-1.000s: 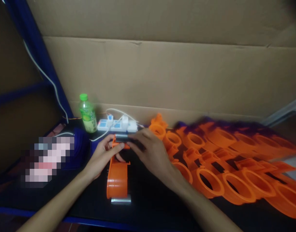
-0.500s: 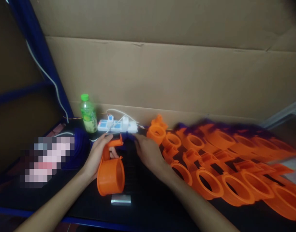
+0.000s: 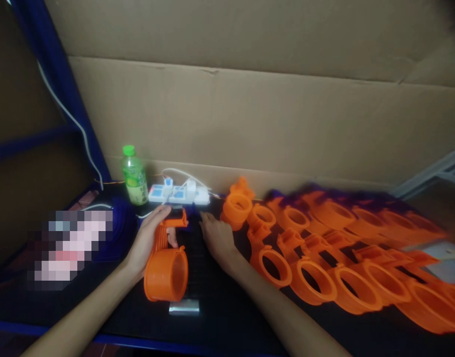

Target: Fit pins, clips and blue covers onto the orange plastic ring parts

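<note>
We see that the right hand (image 3: 219,240) has left the top of the orange tape dispenser (image 3: 162,276) since a second ago and come down on the far side of the counter (image 3: 227,325), while the dispenser has turned so that its round opening shows on the right.

The left hand (image 3: 145,243) is clasped around the dispenser's handle, thumb side up by the black piece (image 3: 176,214) at the top, with fingertips showing through the gap in the handle. The dispenser's ring hangs below these fingers, toward us. The right fingers point away from us, bunched low over the counter; we cannot tell whether they grasp anything.

Nearer us than the left fingers, a metal strip (image 3: 184,307) lies on the counter, just beyond the lower edge of the ring as we look. Past both hands we find a white power strip (image 3: 198,195) with plugs in it, and, beyond the left fingers, a green-capped bottle (image 3: 136,177) standing upright. Right of the right fingers, more orange dispensers (image 3: 330,286) spread in rows. Farthest from the fingers, cardboard (image 3: 231,114) rises behind everything.
</note>
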Motion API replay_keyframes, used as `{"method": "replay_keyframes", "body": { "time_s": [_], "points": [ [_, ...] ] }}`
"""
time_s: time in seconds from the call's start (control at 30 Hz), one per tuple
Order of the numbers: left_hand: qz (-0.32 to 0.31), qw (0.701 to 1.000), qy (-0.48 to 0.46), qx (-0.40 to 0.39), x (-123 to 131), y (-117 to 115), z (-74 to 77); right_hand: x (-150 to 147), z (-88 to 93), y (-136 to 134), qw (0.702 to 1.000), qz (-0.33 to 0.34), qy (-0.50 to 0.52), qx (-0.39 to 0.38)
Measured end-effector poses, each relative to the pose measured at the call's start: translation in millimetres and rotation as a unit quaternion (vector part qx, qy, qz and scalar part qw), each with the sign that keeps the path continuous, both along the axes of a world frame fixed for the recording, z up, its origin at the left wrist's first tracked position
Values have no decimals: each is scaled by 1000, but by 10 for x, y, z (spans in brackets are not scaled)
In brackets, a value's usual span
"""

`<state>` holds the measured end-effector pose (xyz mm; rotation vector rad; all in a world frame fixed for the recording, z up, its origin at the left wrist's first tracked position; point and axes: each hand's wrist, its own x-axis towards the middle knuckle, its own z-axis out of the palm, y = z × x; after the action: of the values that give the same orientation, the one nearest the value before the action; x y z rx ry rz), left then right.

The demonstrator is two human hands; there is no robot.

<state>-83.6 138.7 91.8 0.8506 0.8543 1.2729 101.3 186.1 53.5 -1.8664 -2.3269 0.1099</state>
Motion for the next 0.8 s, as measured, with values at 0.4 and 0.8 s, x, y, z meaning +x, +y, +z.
{"method": "replay_keyframes", "body": {
  "time_s": [0.4,0.8],
  "points": [
    [-22,996,-38,-80,51,47,-109,84,192,-314,884,50,465,7],
    [-89,983,-66,-143,103,-11,-123,40,157,-511,832,125,538,58]
  ]
}}
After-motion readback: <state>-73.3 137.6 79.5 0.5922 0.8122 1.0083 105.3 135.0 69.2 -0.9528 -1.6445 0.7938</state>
